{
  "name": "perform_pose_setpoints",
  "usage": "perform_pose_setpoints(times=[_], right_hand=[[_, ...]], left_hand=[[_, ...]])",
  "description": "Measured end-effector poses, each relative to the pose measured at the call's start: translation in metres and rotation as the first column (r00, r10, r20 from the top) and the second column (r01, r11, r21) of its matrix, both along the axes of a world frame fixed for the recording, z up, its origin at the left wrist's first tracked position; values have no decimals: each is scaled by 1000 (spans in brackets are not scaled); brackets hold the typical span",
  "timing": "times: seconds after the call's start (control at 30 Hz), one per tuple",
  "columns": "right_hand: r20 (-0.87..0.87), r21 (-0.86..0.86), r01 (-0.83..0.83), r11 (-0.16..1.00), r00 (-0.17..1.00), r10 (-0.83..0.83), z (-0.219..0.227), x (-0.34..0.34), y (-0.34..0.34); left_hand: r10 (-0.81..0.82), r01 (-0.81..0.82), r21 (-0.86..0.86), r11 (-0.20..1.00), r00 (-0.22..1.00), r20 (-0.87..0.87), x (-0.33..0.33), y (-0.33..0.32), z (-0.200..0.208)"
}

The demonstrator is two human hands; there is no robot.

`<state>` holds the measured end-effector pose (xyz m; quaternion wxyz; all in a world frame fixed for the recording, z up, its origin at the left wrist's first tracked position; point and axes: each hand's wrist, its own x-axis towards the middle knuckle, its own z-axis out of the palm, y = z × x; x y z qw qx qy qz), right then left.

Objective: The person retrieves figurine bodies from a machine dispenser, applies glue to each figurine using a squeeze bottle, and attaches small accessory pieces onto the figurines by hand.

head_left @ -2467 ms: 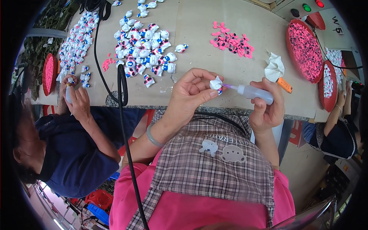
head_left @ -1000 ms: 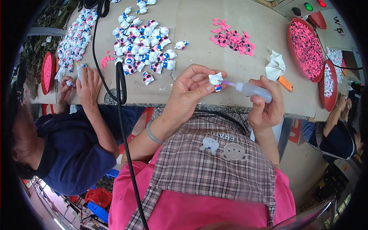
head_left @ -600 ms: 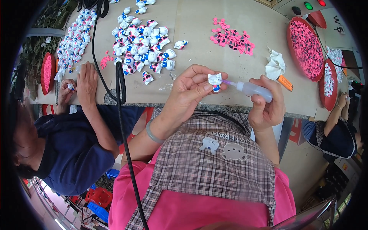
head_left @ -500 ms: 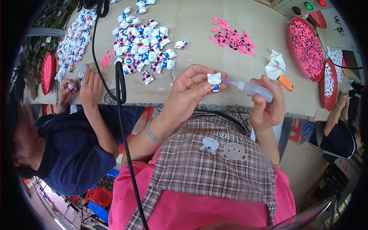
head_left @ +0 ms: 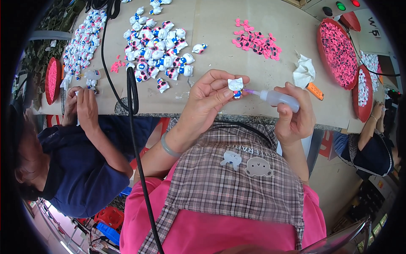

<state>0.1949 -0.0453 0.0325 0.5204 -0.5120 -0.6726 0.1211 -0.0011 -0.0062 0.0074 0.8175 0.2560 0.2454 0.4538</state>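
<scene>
Between the thumb and fingers of my left hand (head_left: 210, 96) is a small white cat figurine (head_left: 235, 86) with blue and pink on its body, held upright. My right hand (head_left: 297, 113) grips a translucent squeeze bottle (head_left: 282, 100) lying sideways in the fingers. Its narrow purple tip points left and meets or nearly meets the figurine's side; exact contact is too small to tell. Both hands are over the table's front edge. Left of them lies a pile of similar figurines (head_left: 156, 53), several showing pink pieces on their faces.
Loose pink pieces with dark spots (head_left: 256, 43) lie ahead. To the right are a crumpled white tissue (head_left: 303, 71), an orange lighter (head_left: 314, 91) and a red tray (head_left: 325, 55) of pink pieces. A black cable (head_left: 134, 139) hangs left. A co-worker's hand (head_left: 87, 110) works at far left.
The figurine has turned slightly and its head stands higher, while the bottle has shifted a little left and down. The co-worker's hands at left have come together, and a bottle there now shows.
</scene>
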Motion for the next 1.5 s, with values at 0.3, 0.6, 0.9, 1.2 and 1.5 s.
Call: perform_pose_setpoints(times=[0.3,0.6,0.9,1.2,1.5], right_hand=[[-109,-23,-4,1000,994,2,-5,-2,5],[-686,-143,-142,980,727,6,-7,15,13],[-685,-447,-127,886,686,-247,-22,49,48],[230,-278,230,933,959,-168,-32,40,73],[424,-272,250,929,898,-117,-34,37,83]], left_hand=[[-46,46,-14,999,999,16,0,1,-2],[-42,42,2,999,999,-28,-2,3,-6],[-69,69,-7,998,996,-54,-3,3,-3],[-73,71,-33,997,996,-56,-2,5,-5],[-84,82,-30,996,995,-52,-2,4,-6]])
